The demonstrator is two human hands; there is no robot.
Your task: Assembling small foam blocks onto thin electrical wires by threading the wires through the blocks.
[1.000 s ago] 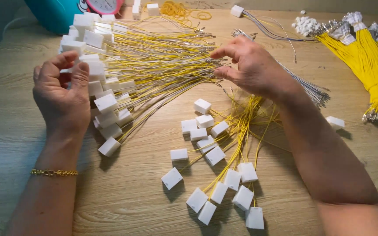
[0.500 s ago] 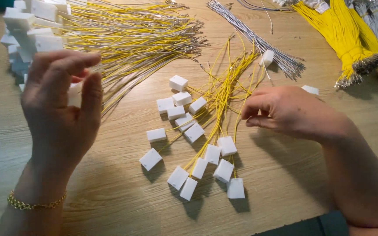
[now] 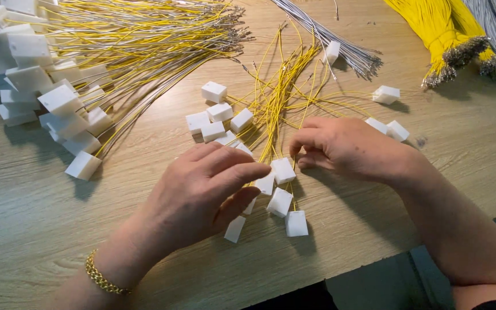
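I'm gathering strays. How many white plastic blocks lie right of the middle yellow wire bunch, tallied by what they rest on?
White plastic block on grey wires, resting on the grey wire bunch: 1
White plastic blocks on bare wood, lying on the wooden table: 3
Total: 4

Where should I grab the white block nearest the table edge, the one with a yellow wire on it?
Grip the white block across its two flat side faces, coming from above and from the table edge. Its yellow wire leaves from the far side, and the left hand and other blocks crowd that side; the near side is open.
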